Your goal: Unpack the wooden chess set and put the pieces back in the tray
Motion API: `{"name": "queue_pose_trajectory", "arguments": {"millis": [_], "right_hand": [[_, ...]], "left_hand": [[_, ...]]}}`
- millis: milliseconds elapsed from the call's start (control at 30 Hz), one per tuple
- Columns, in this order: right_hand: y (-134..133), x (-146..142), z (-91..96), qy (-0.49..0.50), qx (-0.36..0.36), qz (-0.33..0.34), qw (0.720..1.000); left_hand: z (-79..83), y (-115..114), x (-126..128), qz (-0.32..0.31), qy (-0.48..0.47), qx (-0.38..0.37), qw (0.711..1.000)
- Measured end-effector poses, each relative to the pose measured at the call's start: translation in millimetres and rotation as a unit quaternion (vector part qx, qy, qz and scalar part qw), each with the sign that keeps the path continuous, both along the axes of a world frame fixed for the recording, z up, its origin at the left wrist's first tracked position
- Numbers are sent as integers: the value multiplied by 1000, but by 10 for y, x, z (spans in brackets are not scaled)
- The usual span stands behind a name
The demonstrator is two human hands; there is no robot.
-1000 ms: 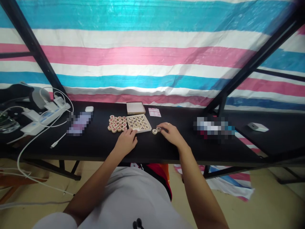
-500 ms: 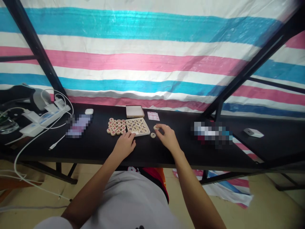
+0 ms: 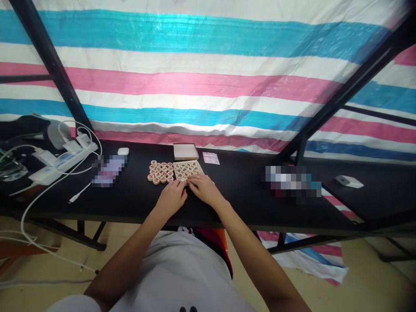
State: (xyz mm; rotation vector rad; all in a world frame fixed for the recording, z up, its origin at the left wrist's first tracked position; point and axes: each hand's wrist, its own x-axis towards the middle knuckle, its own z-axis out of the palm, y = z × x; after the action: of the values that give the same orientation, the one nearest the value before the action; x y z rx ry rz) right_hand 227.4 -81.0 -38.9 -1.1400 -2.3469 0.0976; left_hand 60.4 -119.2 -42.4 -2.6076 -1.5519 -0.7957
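A small wooden tray (image 3: 187,169) filled with round game pieces lies on the black table (image 3: 227,195). Left of it sits a cluster of loose round wooden pieces (image 3: 160,171) with red marks. My left hand (image 3: 172,196) rests at the tray's near edge, fingers curled. My right hand (image 3: 203,189) lies over the tray's near right corner, fingers bent down onto it; whatever is under them is hidden. The two hands almost touch.
Behind the tray lie a flat box lid (image 3: 185,151) and a small printed card (image 3: 210,157). A power strip with white chargers and cables (image 3: 61,158) fills the left end. A white earbud case (image 3: 122,151) and a white box (image 3: 349,181) also lie on the table. Black frame bars slant overhead.
My right hand moved left from the two loose pieces at the tray's right and now covers the tray's near right corner. Those two pieces no longer show. My left hand stayed put.
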Motion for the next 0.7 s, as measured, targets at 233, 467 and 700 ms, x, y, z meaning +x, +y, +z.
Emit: {"name": "queue_pose_trajectory", "arguments": {"millis": [233,467,700], "right_hand": [[-161,286,-40,98,42,-144,984],[-231,573,-260,68,-19,-173,982],[-168,271,134,101,15,-136,986]], "left_hand": [[-10,11,4,9,19,5,1000],[-33,18,0,3,53,13,999],[4,4,27,39,-65,14,997]]}}
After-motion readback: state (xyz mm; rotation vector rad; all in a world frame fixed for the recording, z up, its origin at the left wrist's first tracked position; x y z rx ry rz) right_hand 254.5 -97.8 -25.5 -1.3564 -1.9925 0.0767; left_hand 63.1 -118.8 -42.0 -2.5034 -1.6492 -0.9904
